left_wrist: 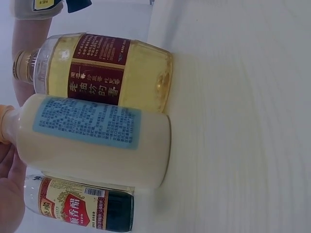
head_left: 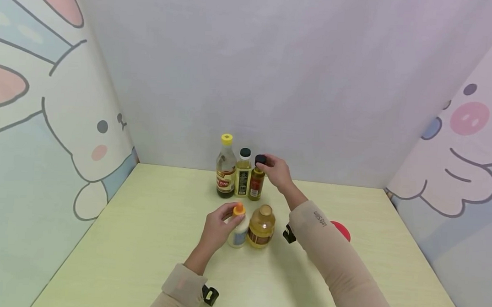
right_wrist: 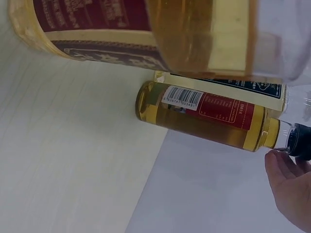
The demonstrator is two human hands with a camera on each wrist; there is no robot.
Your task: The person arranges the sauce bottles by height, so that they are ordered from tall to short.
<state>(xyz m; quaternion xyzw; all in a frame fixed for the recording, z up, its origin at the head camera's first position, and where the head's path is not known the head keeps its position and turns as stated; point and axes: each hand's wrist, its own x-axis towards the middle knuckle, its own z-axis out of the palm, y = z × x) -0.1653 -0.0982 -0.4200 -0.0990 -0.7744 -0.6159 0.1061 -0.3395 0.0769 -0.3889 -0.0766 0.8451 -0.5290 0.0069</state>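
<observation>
My left hand (head_left: 214, 229) pinches the orange cap of a cream-white bottle (head_left: 237, 238), which stands upright on the table with a blue label. Right beside that bottle is a round golden oil bottle (head_left: 261, 226) with a gold cap. Farther back, my right hand (head_left: 279, 174) holds the black cap of a slim oil bottle (head_left: 256, 185). This slim bottle has a red label and barcode (right_wrist: 182, 98) and is upright on the table. In the left wrist view, the cream-white bottle (left_wrist: 92, 141) fills the middle, with only part of the hand showing.
A yellow-capped dark vinegar bottle (head_left: 226, 173) and a black-capped pale yellow bottle (head_left: 242, 178) stand in the back row, left of the slim bottle. A red round object (head_left: 341, 230) is partly hidden by the right sleeve. Fabric walls (head_left: 249, 80) enclose the table (head_left: 143, 240).
</observation>
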